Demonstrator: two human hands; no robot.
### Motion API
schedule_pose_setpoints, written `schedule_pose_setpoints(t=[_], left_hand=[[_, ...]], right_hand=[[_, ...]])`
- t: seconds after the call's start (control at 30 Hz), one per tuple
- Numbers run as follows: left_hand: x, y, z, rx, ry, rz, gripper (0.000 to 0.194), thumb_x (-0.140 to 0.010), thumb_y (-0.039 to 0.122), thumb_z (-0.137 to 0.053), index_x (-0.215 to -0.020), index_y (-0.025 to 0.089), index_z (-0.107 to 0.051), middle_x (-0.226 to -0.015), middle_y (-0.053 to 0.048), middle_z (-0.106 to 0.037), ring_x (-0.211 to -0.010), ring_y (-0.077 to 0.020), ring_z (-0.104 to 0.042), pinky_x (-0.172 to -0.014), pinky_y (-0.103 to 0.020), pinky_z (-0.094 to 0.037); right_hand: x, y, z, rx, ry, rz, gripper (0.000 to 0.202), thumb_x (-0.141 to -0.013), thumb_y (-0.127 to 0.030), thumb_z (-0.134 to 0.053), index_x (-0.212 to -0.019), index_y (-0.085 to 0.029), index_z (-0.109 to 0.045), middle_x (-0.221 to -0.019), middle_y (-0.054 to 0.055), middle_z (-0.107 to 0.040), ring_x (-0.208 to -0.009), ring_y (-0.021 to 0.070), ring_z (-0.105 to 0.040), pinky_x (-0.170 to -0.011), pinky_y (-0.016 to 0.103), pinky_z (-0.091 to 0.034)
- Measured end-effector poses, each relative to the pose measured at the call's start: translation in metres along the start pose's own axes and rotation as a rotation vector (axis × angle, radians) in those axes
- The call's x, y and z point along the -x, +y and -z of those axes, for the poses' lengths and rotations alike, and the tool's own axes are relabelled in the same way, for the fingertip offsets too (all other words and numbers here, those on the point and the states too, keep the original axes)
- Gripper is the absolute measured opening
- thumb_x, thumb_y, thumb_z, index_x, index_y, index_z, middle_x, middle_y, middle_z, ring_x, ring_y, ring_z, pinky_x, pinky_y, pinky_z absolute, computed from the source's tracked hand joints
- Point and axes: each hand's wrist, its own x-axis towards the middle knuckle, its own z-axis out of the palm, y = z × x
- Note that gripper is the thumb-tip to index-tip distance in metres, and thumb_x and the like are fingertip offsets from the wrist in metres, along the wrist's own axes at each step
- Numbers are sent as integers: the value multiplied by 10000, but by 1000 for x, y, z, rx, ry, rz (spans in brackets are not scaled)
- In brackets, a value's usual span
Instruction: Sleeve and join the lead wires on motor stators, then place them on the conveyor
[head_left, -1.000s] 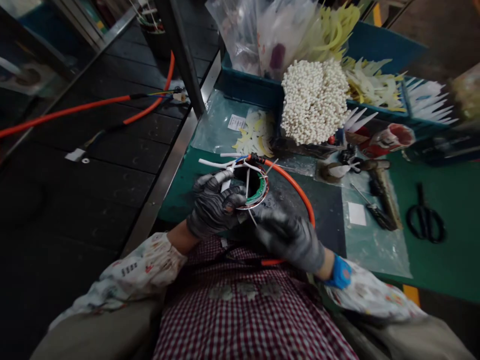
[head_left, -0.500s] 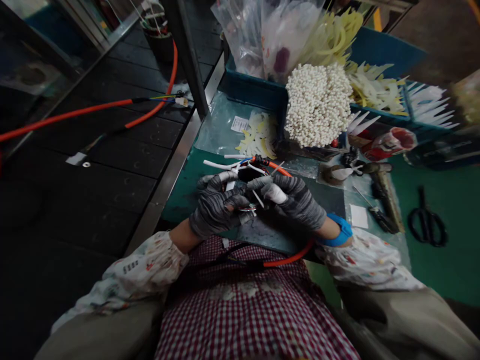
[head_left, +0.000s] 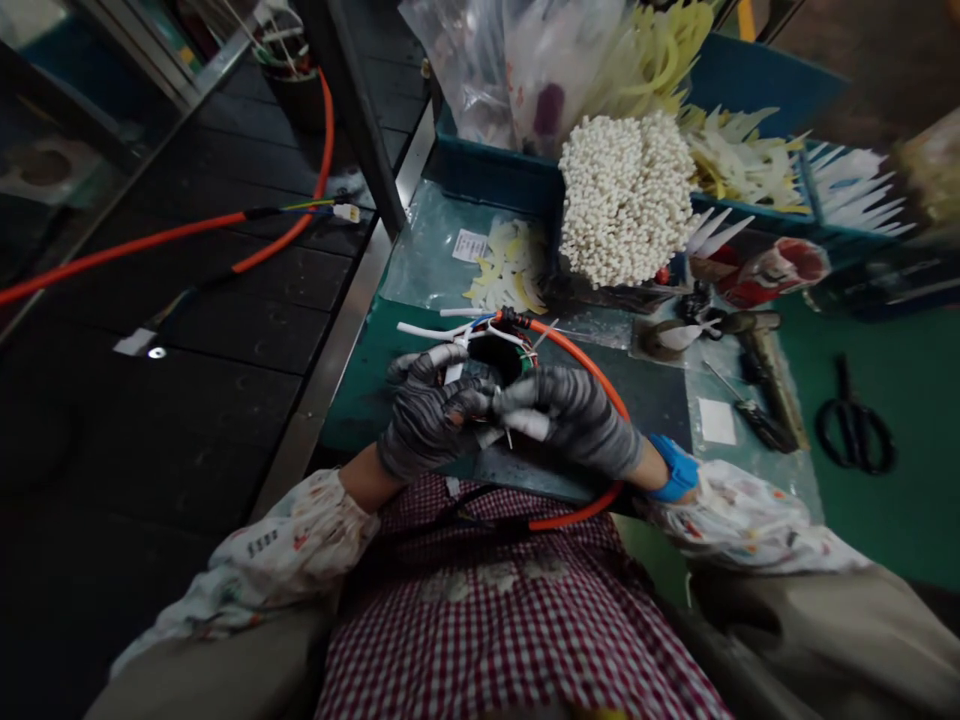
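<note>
A round wound part, apparently a motor stator (head_left: 501,350), sits in front of me with its dark bore facing up. White sleeved leads (head_left: 431,331) stick out at its far left, and an orange cable (head_left: 581,358) curves from its far rim around to the right. My left hand (head_left: 431,405), in a grey striped glove, is closed around the stator's left side. Gloved alike, my right hand (head_left: 566,415) pinches at the near rim, its fingertips against the left hand's. A thin white strip (head_left: 510,438) pokes out below them; the fingertips' exact hold is partly hidden.
Blue bins (head_left: 495,170) at the back hold a bundle of white-tipped sticks (head_left: 626,200) and yellowish strips (head_left: 742,160). Scissors (head_left: 853,425), a screwdriver (head_left: 754,415) and a hammer (head_left: 772,370) lie right. Left is a dark roller conveyor (head_left: 247,320) carrying another orange cable (head_left: 127,250).
My right hand has moved slightly left and down, its fingers drawing in at the near rim. The white strip in its fingers shows less. The view has shifted a little.
</note>
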Motion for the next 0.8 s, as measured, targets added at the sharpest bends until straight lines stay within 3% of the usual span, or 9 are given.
schedule_pose_setpoints(t=[0.07, 0.2, 0.37, 0.5, 0.57, 0.7, 0.8], left_hand=[[-1, 0, 1, -16, -44, -2, 257, -959, 538, -771, -1007, 287, -750, -1040, -32, -796, -1302, -327, -684, -1232, -557, -436], [-3, 0, 1, -18, -49, -9, 232, -967, 498, -739, -939, 267, -745, -1017, -33, -807, -1277, -320, -705, -1162, -524, -511], [-3, 1, -1, 24, 51, -18, 142, -953, 420, -769, -977, 281, -745, -1036, -40, -799, -1283, -338, -698, -1152, -547, -497], [-2, 1, -3, 61, -20, 49, 206, -933, 479, -816, -976, 290, -746, -1091, -48, -773, -1314, -350, -690, -1188, -553, -500], [0, 0, -4, 41, -45, 56, 204, -918, 456, -833, -972, 278, -751, -1109, -50, -772, -1339, -341, -678, -1207, -541, -492], [3, 0, -7, 48, -9, 35, 154, -898, 397, -817, -1007, 302, -762, -1129, -31, -789, -1381, -335, -646, -1227, -547, -435], [3, 4, -10, -28, 48, 48, 177, -925, 454, -778, -986, 289, -752, -1115, -48, -792, -1324, -345, -668, -1158, -576, -461]], right_hand=[[7, 1, -2, 101, -49, -10, 224, -1012, -439, -823, -1174, -287, -850, -1085, 34, -863, -932, 221, -790, -893, 377, -640], [14, 0, -4, 206, 29, -40, 257, -1030, -487, -807, -1185, -283, -824, -1022, 25, -855, -886, 218, -782, -848, 359, -634], [8, 0, -4, 228, -152, 169, 162, -1106, -364, -689, -1195, -324, -818, -1157, 13, -866, -1057, 209, -806, -1001, 363, -640], [8, 4, -4, 213, -66, 44, 195, -1113, -387, -683, -1247, -308, -800, -1078, 8, -867, -933, 193, -806, -882, 334, -655], [11, 2, -3, 272, -33, 32, 205, -1095, -412, -708, -1227, -291, -809, -1110, 32, -863, -971, 216, -805, -899, 365, -656], [10, -12, -3, 266, -101, 149, 145, -1062, -394, -730, -1120, -310, -833, -1149, 26, -859, -1034, 226, -799, -968, 388, -660], [-7, -18, -9, 239, -21, 55, 120, -1054, -359, -726, -1004, -295, -814, -972, -3, -830, -907, 201, -780, -889, 354, -671]])
